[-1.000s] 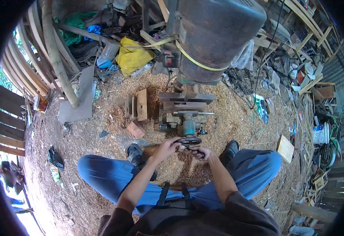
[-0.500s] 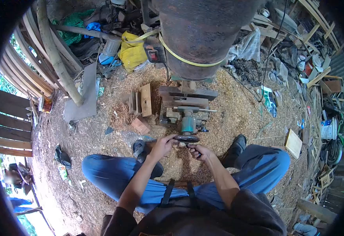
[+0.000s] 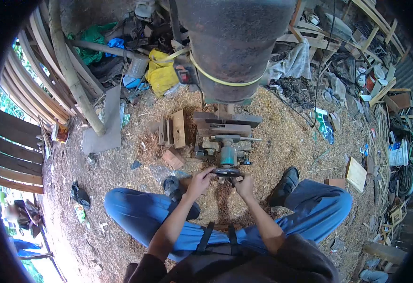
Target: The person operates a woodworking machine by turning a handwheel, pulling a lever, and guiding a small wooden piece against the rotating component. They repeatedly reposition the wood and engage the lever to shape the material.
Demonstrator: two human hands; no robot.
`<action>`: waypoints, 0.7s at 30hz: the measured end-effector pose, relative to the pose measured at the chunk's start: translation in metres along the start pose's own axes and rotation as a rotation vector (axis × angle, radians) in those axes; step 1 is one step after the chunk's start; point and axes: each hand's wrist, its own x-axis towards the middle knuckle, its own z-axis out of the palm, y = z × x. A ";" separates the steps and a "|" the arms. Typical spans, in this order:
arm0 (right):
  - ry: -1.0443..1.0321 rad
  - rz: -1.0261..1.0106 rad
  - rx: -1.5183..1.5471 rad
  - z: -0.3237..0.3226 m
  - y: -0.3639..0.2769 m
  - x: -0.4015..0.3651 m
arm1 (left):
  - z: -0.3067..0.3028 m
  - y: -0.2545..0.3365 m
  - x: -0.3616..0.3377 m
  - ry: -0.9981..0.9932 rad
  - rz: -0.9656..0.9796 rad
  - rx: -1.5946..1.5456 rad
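Observation:
A dark round handwheel sits at the near end of a machine with a green cylindrical part. My left hand is closed on the wheel's left edge. At the right edge, my right hand has its fingers wrapped round the wheel or its handle. Beyond the green part, a metal rod lies crosswise before dark jaw-like blocks. A large rusty cylinder with a yellow band stands above them.
Wooden blocks and a reddish block lie left of the machine on shavings. A grey board and leaning pole are farther left. A pale board is at right. Another person is at the far left edge.
My right hand has moved up and slightly right, from below the wheel to its right edge. My left hand stays at the left edge. The whole view has shifted slightly.

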 end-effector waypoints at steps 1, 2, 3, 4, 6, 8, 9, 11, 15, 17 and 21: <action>-0.079 0.074 0.092 0.002 0.003 0.005 | 0.001 -0.001 -0.001 0.031 0.054 0.000; -0.075 0.072 0.093 0.004 0.004 0.008 | 0.003 -0.003 -0.001 0.031 0.059 0.001; -0.055 -0.005 0.006 0.002 0.002 0.007 | 0.005 -0.004 -0.002 0.031 -0.005 -0.018; -0.036 -0.081 -0.078 0.001 -0.001 0.008 | 0.007 -0.004 -0.004 0.030 -0.069 -0.034; -0.020 -0.095 -0.201 0.000 0.002 0.007 | 0.010 -0.004 -0.005 0.042 -0.040 -0.016; -0.027 -0.227 -0.204 0.001 0.012 0.011 | 0.012 -0.002 -0.004 0.078 -0.045 -0.027; -0.026 -0.231 -0.206 -0.005 0.011 0.016 | 0.015 -0.004 -0.004 0.079 0.011 -0.044; -0.140 -0.050 -0.066 -0.025 0.005 0.023 | 0.023 -0.003 0.003 0.055 -0.008 -0.042; -0.119 0.062 0.025 -0.051 -0.011 0.027 | 0.036 0.005 0.008 0.033 0.038 0.023; -0.044 -0.042 -0.109 -0.039 0.014 0.028 | 0.041 0.005 0.007 0.029 0.079 0.055; -0.139 0.070 -0.027 -0.045 0.000 0.032 | 0.034 0.002 0.007 -0.010 0.041 0.006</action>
